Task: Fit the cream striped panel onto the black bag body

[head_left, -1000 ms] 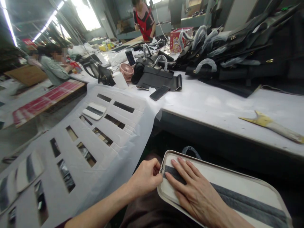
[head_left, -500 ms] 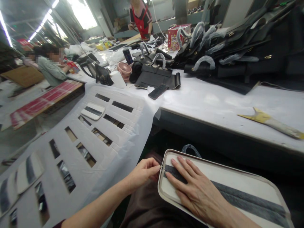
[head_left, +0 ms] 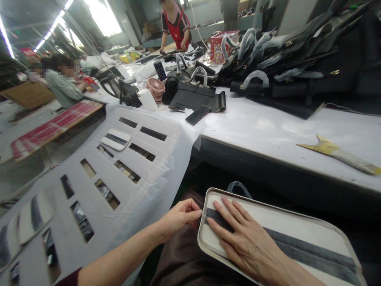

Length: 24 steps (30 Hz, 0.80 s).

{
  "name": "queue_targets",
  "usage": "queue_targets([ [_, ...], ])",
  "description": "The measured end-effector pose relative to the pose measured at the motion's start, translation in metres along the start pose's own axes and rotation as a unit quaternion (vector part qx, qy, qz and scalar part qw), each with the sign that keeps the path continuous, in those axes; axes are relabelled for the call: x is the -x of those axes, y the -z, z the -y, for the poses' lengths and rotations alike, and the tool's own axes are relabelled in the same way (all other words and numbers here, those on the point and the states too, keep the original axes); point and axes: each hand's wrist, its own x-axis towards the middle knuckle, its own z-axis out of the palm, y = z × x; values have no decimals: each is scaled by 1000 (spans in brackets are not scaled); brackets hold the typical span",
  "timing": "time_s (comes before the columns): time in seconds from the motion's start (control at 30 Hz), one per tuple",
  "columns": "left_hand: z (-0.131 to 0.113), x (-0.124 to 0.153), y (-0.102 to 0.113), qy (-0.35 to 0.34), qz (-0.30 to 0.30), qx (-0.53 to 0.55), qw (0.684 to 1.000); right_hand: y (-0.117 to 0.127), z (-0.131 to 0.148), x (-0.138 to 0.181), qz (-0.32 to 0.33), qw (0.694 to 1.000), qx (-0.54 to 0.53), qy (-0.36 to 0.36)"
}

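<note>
A long pale panel (head_left: 297, 224) with rounded corners and a raised rim lies across my lap, slightly tilted. Dark grey strips (head_left: 315, 254) run along its middle. My right hand (head_left: 244, 238) rests flat on the panel's left part, fingers spread over the pale surface and a dark strip. At the panel's left end, my left hand (head_left: 183, 216) is pinched, thumb and forefinger touching the rim. Whatever sits between those fingertips is too small to make out. A plastic-wrapped handle (head_left: 239, 186) pokes up behind the panel, its lower part hidden.
To the left, a covered surface with slots (head_left: 113, 171) bears smaller striped pale panels (head_left: 116, 140). On the white table (head_left: 268, 131) are a yellow-ended tool (head_left: 336, 153), a phone (head_left: 198, 115), a pink fan (head_left: 155, 89) and piled black bags (head_left: 297, 79). Co-workers are farther back.
My left forearm has shifted slightly, while its fingers stay pinched at the rim. My right hand keeps its place on the panel. The co-worker in the red apron has moved their arms.
</note>
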Motion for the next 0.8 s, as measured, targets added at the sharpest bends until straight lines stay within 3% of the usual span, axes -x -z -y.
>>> queue_targets([
  [0.5, 4, 0, -2, 4, 20, 36, 999, 4, 3, -1, 8, 1000, -18, -19],
  [0.8, -3, -8, 0, 36, 9, -37, 999, 2, 4, 0, -3, 1000, -17, -18],
])
